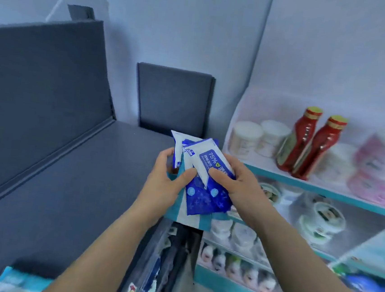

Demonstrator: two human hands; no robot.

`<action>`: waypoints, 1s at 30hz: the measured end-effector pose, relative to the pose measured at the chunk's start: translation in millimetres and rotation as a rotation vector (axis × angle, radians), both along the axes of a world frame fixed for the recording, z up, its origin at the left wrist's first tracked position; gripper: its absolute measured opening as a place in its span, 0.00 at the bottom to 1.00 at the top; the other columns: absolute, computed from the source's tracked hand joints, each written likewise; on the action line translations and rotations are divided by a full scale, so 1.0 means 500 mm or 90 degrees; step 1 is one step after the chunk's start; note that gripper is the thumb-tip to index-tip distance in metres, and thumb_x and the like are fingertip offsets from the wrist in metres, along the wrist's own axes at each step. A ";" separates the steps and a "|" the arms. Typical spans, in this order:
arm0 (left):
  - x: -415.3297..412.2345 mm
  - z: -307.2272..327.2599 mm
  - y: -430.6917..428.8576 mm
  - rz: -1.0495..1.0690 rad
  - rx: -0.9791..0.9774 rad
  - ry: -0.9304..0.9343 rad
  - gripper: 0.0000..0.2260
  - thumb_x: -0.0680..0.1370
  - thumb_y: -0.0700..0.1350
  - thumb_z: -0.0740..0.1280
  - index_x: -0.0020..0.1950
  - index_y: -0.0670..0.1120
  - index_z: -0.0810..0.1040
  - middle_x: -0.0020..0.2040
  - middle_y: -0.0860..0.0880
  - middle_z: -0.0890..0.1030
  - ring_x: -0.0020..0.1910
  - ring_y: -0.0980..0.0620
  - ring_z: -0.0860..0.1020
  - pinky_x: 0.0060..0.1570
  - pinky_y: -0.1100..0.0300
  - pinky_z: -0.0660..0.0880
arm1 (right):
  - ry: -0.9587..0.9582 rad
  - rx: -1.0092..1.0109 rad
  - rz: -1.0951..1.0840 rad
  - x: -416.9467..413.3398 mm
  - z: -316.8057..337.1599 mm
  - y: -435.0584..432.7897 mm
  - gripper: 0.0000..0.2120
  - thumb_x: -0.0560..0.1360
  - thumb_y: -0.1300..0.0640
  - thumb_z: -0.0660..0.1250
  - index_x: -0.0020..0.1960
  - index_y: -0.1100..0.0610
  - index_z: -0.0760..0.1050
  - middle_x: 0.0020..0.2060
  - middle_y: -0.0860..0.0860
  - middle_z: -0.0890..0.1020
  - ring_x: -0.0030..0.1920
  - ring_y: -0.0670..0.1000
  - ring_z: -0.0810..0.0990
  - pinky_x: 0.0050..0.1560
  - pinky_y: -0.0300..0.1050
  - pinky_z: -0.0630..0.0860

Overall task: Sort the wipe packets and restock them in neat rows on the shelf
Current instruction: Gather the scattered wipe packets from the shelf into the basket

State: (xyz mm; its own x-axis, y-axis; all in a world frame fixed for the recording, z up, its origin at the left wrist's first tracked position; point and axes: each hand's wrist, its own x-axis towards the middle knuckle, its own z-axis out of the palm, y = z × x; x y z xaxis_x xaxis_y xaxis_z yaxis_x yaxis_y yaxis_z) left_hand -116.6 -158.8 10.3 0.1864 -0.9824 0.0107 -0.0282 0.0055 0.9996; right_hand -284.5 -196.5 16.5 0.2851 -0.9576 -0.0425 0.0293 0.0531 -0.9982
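Observation:
A fanned bunch of blue-and-white wipe packets point(202, 170) sits between both my hands at the middle of the view, above the right end of a dark grey shelf top point(66, 180). My left hand point(164, 180) grips the bunch from the left, thumb across the front packets. My right hand point(237, 180) grips it from the right, thumb pressed on the top packet marked 75% alcohol. A light teal-and-white packet point(191, 218) shows beneath the bunch. More pale blue packets point(21, 281) lie at the bottom left on the grey surface.
A white shelf unit with teal edges point(323, 189) stands on the right, holding white jars point(246, 137), two red bottles point(304, 142), pink-wrapped rolls point(378, 163) and lidded cups below. Grey back panels point(38, 95) rise behind the grey surface. A gap with goods lies below my wrists.

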 end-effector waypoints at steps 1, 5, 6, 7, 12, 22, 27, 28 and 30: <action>-0.047 -0.001 0.004 -0.038 -0.007 0.009 0.17 0.76 0.47 0.71 0.55 0.65 0.70 0.58 0.56 0.80 0.56 0.50 0.81 0.53 0.46 0.80 | 0.002 0.001 -0.037 -0.051 0.001 0.022 0.14 0.76 0.58 0.68 0.60 0.48 0.75 0.49 0.48 0.85 0.47 0.51 0.85 0.44 0.46 0.82; -0.250 -0.006 0.029 -0.175 -0.020 0.009 0.15 0.76 0.44 0.71 0.55 0.62 0.70 0.56 0.54 0.80 0.55 0.51 0.81 0.53 0.48 0.80 | 0.002 0.014 -0.184 -0.254 -0.008 0.124 0.13 0.76 0.59 0.68 0.60 0.50 0.75 0.49 0.50 0.85 0.46 0.52 0.85 0.44 0.47 0.82; -0.303 -0.009 0.039 -0.210 -0.019 0.003 0.15 0.76 0.44 0.71 0.55 0.61 0.71 0.56 0.53 0.80 0.55 0.50 0.81 0.54 0.48 0.80 | 0.003 0.015 -0.222 -0.306 -0.012 0.154 0.13 0.76 0.59 0.68 0.59 0.50 0.75 0.49 0.50 0.85 0.46 0.52 0.85 0.44 0.46 0.82; -0.355 -0.014 0.050 -0.241 -0.012 -0.004 0.15 0.76 0.44 0.72 0.55 0.60 0.71 0.56 0.53 0.80 0.55 0.50 0.80 0.54 0.47 0.79 | 0.006 0.019 -0.260 -0.356 -0.017 0.184 0.12 0.76 0.59 0.68 0.59 0.50 0.75 0.48 0.50 0.85 0.45 0.52 0.85 0.43 0.45 0.82; -0.637 -0.040 0.133 -0.392 0.020 -0.008 0.15 0.75 0.48 0.71 0.56 0.61 0.70 0.56 0.52 0.80 0.52 0.51 0.81 0.51 0.48 0.80 | 0.060 0.035 -0.421 -0.618 -0.032 0.340 0.14 0.76 0.58 0.69 0.61 0.50 0.75 0.50 0.51 0.85 0.48 0.54 0.85 0.51 0.53 0.81; -1.145 -0.076 0.297 -0.526 0.143 0.016 0.13 0.75 0.52 0.71 0.54 0.60 0.69 0.53 0.53 0.80 0.45 0.53 0.83 0.40 0.56 0.81 | 0.079 0.122 -0.547 -1.089 -0.047 0.565 0.12 0.77 0.55 0.67 0.60 0.51 0.73 0.50 0.52 0.84 0.46 0.53 0.85 0.43 0.48 0.83; -1.298 -0.119 0.308 -0.534 0.202 -0.002 0.17 0.75 0.52 0.70 0.60 0.56 0.68 0.54 0.52 0.78 0.47 0.53 0.82 0.37 0.60 0.79 | 0.059 0.195 -0.555 -1.244 -0.101 0.576 0.18 0.76 0.54 0.69 0.64 0.53 0.72 0.52 0.53 0.83 0.48 0.54 0.85 0.43 0.49 0.82; -1.322 -0.130 0.304 -0.537 0.212 -0.004 0.17 0.76 0.51 0.70 0.60 0.55 0.67 0.54 0.53 0.78 0.47 0.53 0.82 0.37 0.60 0.79 | 0.054 0.211 -0.551 -1.270 -0.115 0.570 0.19 0.76 0.54 0.69 0.65 0.53 0.71 0.52 0.54 0.83 0.48 0.54 0.85 0.44 0.50 0.82; -1.364 -0.152 0.287 -0.543 0.233 -0.009 0.16 0.77 0.48 0.70 0.60 0.54 0.67 0.52 0.54 0.77 0.46 0.53 0.82 0.37 0.60 0.79 | 0.046 0.241 -0.536 -1.317 -0.140 0.554 0.19 0.75 0.54 0.70 0.65 0.53 0.71 0.52 0.54 0.83 0.48 0.55 0.85 0.47 0.53 0.82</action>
